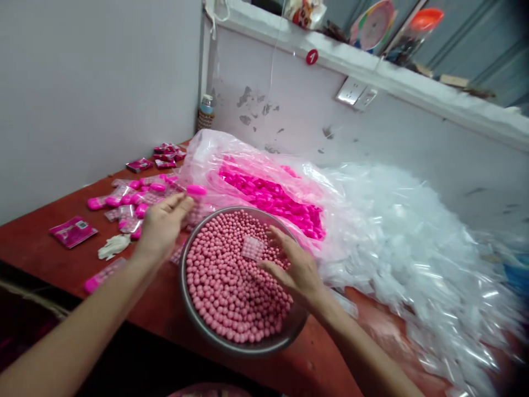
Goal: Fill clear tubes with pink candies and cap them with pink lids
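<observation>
My left hand (pixel 163 223) is closed in a pinch on a small clear pack with a bright pink cap (pixel 196 190), held up beside the bowl's left rim. A grey metal bowl (pixel 243 348) is filled with round pink beads (pixel 219 275). Above its right side, my right hand (pixel 291 264) has its fingers spread and curved, with nothing seen between them. A small clear case (pixel 253 248) with beads showing in it lies on the beads, just left of those fingers.
Behind the bowl, a plastic bag (pixel 206 151) holds many pink caps (pixel 268 193). Clear plastic pouches (pixel 405 237) heap up at right. Pink-capped packs (pixel 140 210), a white glove (pixel 113 246) and a pink sachet (pixel 73 231) lie left on the red table (pixel 33 242).
</observation>
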`<state>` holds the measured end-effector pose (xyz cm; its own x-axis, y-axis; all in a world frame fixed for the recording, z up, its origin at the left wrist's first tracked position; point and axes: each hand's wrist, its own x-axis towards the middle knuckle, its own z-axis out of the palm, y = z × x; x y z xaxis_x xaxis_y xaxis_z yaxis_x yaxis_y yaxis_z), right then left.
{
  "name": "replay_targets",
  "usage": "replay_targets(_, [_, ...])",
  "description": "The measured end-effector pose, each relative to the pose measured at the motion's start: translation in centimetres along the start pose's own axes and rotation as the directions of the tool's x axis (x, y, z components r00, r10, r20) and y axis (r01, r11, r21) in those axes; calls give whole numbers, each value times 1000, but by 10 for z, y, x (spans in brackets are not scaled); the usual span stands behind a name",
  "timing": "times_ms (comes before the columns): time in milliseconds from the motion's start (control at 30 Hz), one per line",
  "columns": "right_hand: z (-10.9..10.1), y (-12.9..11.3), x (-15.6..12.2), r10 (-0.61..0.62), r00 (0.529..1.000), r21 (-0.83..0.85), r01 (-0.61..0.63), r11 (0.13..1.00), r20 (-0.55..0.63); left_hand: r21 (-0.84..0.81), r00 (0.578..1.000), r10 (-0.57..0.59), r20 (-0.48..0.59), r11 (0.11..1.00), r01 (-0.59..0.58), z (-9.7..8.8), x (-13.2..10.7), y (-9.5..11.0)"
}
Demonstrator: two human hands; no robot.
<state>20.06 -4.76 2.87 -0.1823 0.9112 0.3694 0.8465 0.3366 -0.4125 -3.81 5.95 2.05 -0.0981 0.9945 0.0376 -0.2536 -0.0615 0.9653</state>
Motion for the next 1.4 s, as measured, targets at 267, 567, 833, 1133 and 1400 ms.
replay_targets(267, [-5, 35, 2, 125, 980, -44, -119, 992, 152, 462, 951, 284, 122, 832, -307, -2, -7, 5])
replay_targets(567, [34, 28, 39, 147, 921, -340, -17, 940, 361, 580, 867, 176, 467, 679, -451, 30, -61, -11])
replay_targets(833, [29, 29, 39, 8, 970, -33, 0, 999, 241, 629, 807, 86, 584, 582, -516, 39, -58, -19])
replay_targets(1133, [-4, 5, 9, -36, 994, 433, -14, 901, 107, 492, 790, -21, 612, 793, -360, 41, -76, -11])
replay_targets(1400, [-52, 119, 42, 296, 953, -243, -303, 921, -66, 392, 894, -129, 430, 918, -56, 24, -81, -19])
